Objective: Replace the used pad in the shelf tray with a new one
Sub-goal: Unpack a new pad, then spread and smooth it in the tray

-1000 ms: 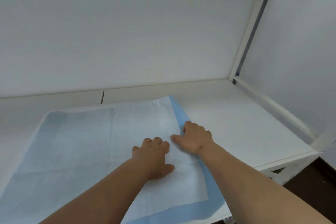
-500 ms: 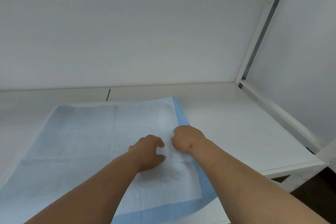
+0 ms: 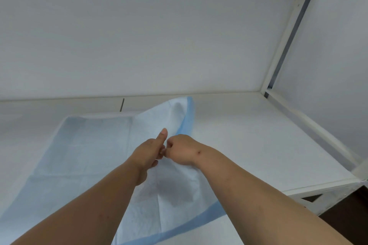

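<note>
Both hands, left hand (image 3: pixel 151 150) and right hand (image 3: pixel 182 150), are pinching the blue-edged pad (image 3: pixel 89 145) closed-fisted, bunching it to clear the shelf tray (image 3: pixel 258 141).

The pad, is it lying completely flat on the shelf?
No, the pad's right side is lifted off the shelf where both hands pinch it.

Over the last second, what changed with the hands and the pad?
Both hands went from resting flat on the pad to closing on it: the right hand bunched the right side and raised it, so the blue edge now stands off the shelf tray. The left hand closed beside it, thumb up. The pad's left part stayed flat.
</note>
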`<state>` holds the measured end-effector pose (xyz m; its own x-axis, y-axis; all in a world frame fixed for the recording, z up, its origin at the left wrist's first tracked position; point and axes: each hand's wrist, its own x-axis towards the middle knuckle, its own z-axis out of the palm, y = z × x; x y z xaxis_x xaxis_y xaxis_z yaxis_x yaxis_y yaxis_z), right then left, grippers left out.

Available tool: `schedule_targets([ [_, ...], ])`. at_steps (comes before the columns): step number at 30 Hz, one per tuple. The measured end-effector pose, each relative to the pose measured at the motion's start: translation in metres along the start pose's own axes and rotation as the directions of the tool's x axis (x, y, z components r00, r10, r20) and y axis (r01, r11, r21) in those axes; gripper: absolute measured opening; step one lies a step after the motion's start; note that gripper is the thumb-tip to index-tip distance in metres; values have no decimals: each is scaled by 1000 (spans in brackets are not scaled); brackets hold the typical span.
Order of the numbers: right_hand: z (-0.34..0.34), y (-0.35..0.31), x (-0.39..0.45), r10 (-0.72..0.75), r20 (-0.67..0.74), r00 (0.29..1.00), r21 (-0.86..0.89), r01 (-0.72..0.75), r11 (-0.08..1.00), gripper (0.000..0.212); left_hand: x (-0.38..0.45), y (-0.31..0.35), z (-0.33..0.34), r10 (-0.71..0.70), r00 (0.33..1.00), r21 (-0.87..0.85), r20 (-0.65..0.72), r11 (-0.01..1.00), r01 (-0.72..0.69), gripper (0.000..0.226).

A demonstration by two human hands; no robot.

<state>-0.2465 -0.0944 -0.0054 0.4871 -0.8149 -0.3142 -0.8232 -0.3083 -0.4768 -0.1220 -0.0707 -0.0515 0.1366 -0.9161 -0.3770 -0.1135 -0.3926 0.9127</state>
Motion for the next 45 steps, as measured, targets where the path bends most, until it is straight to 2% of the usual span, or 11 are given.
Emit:
schedule_targets([
  [3,6,-7,-3,-53,60,997,25,51,998,24,3,-1,-2,-14,1000,11,1,1000,14,73],
  [9,-11,5,-3,-17,214,977,53,6,999,18,10,-3,2,18,996,272,-86,962,6,24],
  [12,-29,15,17,91,-158,983,275,-44,960,15,9,-3,8,92,989,427,-117,903,-34,27],
  [16,-54,18,42,127,-676,726,240,53,969,14,6,-1,9,110,985,450,-133,892,-39,30],
  [20,-73,4,59,35,-561,827,28,-23,999,50,2,0,10,116,985,476,-131,878,-41,30],
  [24,-94,-9,79,5,-433,901,-223,-112,968,12,0,0,10,124,986,506,-113,861,-50,29],
  [26,-104,-14,86,28,-388,921,-268,-141,953,21,-1,0,9,138,985,521,-102,851,-65,28],
  [29,-120,-17,91,146,-284,948,119,-116,986,24,-3,0,9,151,985,531,-84,843,-84,26],
  [33,-131,-13,85,255,-168,952,659,-84,748,25,-2,-2,8,134,989,502,-65,861,-84,34],
  [40,-117,6,94,176,-359,917,699,139,701,12,3,-7,6,130,991,429,-28,897,-105,42],
  [45,-111,33,94,292,-263,919,720,-15,694,13,7,-11,3,138,990,328,-31,937,-120,50],
])
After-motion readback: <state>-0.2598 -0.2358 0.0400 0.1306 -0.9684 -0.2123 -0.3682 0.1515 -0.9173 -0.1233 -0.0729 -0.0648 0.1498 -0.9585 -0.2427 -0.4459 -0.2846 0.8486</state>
